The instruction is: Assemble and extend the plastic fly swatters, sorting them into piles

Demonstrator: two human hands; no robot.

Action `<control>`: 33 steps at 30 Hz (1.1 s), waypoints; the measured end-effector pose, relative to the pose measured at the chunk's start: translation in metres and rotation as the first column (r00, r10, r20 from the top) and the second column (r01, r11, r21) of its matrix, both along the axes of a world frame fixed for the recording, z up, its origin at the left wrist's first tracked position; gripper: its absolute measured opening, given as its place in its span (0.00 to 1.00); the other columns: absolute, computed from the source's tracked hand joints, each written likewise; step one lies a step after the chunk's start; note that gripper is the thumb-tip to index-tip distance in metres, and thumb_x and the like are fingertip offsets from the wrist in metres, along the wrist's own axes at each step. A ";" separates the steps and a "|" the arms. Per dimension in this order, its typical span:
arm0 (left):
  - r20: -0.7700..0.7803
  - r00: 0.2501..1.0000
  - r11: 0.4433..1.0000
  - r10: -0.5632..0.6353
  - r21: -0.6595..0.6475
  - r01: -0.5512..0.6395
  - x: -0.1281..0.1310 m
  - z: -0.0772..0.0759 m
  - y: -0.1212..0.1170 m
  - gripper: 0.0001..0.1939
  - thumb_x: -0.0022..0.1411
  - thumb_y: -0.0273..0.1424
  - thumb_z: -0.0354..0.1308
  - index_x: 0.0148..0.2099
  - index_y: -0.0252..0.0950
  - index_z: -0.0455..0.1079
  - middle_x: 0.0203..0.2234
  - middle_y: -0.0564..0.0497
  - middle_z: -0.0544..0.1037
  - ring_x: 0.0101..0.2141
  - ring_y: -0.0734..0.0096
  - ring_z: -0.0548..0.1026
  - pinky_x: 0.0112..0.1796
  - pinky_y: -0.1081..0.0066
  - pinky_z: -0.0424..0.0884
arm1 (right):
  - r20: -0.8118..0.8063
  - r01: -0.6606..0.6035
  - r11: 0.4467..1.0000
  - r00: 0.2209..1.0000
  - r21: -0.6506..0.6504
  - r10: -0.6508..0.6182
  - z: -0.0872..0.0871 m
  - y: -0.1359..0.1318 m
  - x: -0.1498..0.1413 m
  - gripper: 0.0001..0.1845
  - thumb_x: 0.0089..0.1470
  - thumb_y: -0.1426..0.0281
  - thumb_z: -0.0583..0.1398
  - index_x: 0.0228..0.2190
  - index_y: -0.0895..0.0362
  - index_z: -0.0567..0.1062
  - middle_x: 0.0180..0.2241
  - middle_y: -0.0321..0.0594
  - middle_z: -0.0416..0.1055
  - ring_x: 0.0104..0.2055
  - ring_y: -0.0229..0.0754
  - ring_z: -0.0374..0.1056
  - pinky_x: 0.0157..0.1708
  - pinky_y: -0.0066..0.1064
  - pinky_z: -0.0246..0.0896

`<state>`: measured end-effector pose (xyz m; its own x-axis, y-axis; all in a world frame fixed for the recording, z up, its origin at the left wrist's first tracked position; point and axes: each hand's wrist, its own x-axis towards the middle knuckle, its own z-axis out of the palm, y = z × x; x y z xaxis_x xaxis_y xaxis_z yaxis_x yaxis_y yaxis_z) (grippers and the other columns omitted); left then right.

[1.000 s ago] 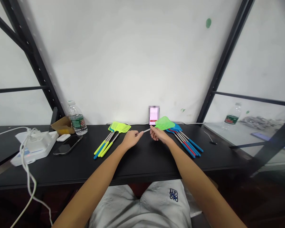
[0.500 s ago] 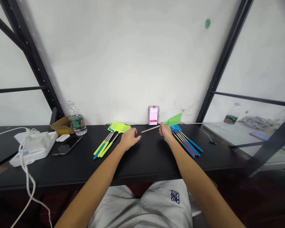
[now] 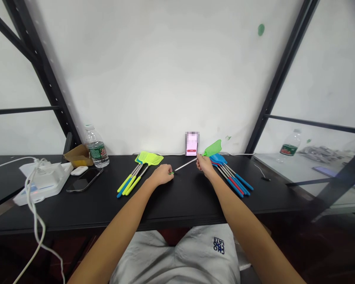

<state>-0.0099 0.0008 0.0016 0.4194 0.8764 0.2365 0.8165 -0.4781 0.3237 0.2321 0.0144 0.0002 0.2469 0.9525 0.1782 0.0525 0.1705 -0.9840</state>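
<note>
Swatter (image 3: 186, 164) spans both hands, its lime-green head tilted up off the table on the right, its metal shaft running low toward the left. Right hand (image 3: 205, 165) pinches the shaft just below the head, a narrow grip with the fingers closed on it. Left hand (image 3: 161, 175) lies curled at the far end, with only a bit of green handle (image 3: 171, 173) showing past the fingers; cannot tell how firmly it holds. Bare shaft between the hands.

Just left of the left hand, yellow swatters (image 3: 137, 173) lie fanned, with lime heads and yellow and blue handles. Just right of the right hand, blue swatters (image 3: 233, 177) lie fanned, with blue and red handles. Upright phone (image 3: 192, 144) stands at the wall behind the hands, screen blurred. Farther left on the black table (image 3: 195, 207): water bottle (image 3: 97, 149), cardboard (image 3: 78, 155), black phone (image 3: 84, 180), earbud case (image 3: 79, 170), white charger (image 3: 44, 182), white cable (image 3: 32, 193).
</note>
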 end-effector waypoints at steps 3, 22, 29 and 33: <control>0.053 0.997 0.997 -0.051 0.052 0.048 0.003 -0.001 -0.002 0.05 0.53 0.30 0.55 0.34 0.36 0.69 0.32 0.48 0.75 0.34 0.67 0.72 0.33 0.72 0.64 | -0.002 -0.031 1.000 1.000 0.002 0.031 0.000 -0.001 0.000 0.24 0.53 0.52 0.59 0.18 0.55 0.61 0.13 0.33 0.59 0.13 0.31 0.52 0.11 0.23 0.42; 0.282 0.928 0.961 -0.243 0.198 0.192 0.011 -0.002 -0.005 0.04 0.59 0.31 0.53 0.35 0.36 0.67 0.30 0.51 0.69 0.31 0.71 0.68 0.34 0.70 0.65 | -0.069 -0.199 0.980 0.978 0.003 0.199 0.002 -0.004 -0.004 0.24 0.55 0.55 0.58 0.17 0.56 0.61 0.13 0.34 0.59 0.12 0.30 0.52 0.11 0.23 0.41; 0.279 0.927 0.954 -0.249 0.238 0.184 0.015 -0.002 -0.009 0.05 0.62 0.32 0.51 0.36 0.36 0.66 0.29 0.52 0.70 0.30 0.71 0.67 0.32 0.71 0.63 | -0.050 -0.268 0.963 0.962 0.028 0.269 0.003 -0.010 -0.017 0.26 0.53 0.51 0.59 0.17 0.57 0.62 0.14 0.34 0.59 0.13 0.30 0.52 0.12 0.23 0.41; 0.278 0.930 0.957 -0.240 0.229 0.179 0.017 -0.002 -0.010 0.08 0.64 0.33 0.50 0.36 0.36 0.67 0.29 0.51 0.72 0.30 0.71 0.69 0.32 0.72 0.62 | -0.007 -0.302 0.953 0.953 0.001 0.302 0.001 -0.012 -0.022 0.27 0.54 0.50 0.58 0.17 0.57 0.63 0.13 0.34 0.59 0.12 0.30 0.53 0.12 0.23 0.41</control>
